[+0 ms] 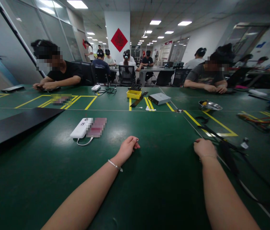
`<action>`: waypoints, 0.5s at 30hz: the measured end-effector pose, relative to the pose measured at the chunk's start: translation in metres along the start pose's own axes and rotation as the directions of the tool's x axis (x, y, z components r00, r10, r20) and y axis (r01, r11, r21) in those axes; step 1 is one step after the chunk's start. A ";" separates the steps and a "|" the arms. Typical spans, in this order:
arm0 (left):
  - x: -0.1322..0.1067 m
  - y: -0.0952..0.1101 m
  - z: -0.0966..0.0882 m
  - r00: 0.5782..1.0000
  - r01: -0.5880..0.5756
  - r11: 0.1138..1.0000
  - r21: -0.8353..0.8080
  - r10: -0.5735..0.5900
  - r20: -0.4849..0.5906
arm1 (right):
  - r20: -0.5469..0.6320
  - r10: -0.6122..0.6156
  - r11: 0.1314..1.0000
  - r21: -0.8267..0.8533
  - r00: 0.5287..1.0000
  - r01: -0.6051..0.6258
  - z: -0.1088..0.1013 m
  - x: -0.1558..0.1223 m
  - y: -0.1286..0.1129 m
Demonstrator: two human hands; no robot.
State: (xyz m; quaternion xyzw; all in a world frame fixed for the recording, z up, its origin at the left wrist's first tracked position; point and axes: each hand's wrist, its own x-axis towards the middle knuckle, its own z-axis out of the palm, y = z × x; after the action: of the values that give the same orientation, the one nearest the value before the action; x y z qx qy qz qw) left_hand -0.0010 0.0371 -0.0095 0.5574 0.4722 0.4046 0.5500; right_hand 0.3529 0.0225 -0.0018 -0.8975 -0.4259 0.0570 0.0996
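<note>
My left hand (128,147) is over the green table (163,179), its fingers pinched together. A small shiny metal piece (137,140) shows at the fingertips, too small to name. To the right, my right hand (205,149) rests closed on the tabletop, back of the hand up; whatever its fingers may hold is hidden. Just beyond that hand runs a black cable (227,153) with a thick sleeve, beside a thin pale cord. Left of my left hand lie a white power bank (81,127) and a blurred-out phone-like object (97,127), with a short white cable between them.
A black panel (17,126) lies at the left. Farther back are a yellow bin (134,94), a grey box (159,98) and a metal bowl (210,105). Coloured wires (261,119) lie at the right. Two people sit across the table, others farther behind.
</note>
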 end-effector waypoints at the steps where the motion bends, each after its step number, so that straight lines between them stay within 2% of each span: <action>1: 0.001 0.000 0.000 1.000 0.004 1.000 0.015 -0.004 0.002 | -0.005 -0.029 1.000 -0.005 1.000 0.029 0.000 0.001 -0.001; 4: 0.003 0.001 0.001 1.000 0.016 0.999 0.046 -0.016 0.003 | -0.012 -0.098 0.993 0.058 0.995 0.098 0.001 0.000 -0.010; 6: 0.005 0.000 0.002 0.999 0.034 0.998 0.049 -0.034 0.004 | 0.002 -0.130 0.966 0.227 0.991 0.127 0.004 -0.006 -0.024; 7: 0.006 0.000 0.002 0.999 0.045 0.998 0.049 -0.045 0.006 | 0.020 -0.154 0.921 0.364 0.988 0.137 0.007 -0.012 -0.033; 9: 0.007 -0.001 0.001 0.998 0.055 0.998 0.039 -0.056 0.015 | 0.085 -0.236 0.730 0.673 0.968 0.119 0.014 -0.028 -0.057; 11: 0.006 -0.001 0.000 0.998 0.042 0.999 0.019 -0.043 0.039 | 0.161 -0.364 0.466 0.884 0.917 0.029 0.021 -0.049 -0.082; 13: 0.004 -0.002 -0.002 0.997 0.020 1.000 -0.014 -0.019 0.070 | 0.232 -0.478 0.286 0.953 0.847 -0.099 0.026 -0.071 -0.104; 15: 0.002 -0.002 -0.004 0.997 0.007 0.999 -0.053 -0.003 0.083 | 0.288 -0.557 0.194 0.957 0.779 -0.216 0.027 -0.089 -0.121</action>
State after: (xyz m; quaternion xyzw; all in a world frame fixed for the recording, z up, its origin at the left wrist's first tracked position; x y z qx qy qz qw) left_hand -0.0043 0.0396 -0.0112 0.5577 0.4394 0.3923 0.5848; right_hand 0.2006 0.0313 0.0005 -0.5039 -0.4050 0.5719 0.5049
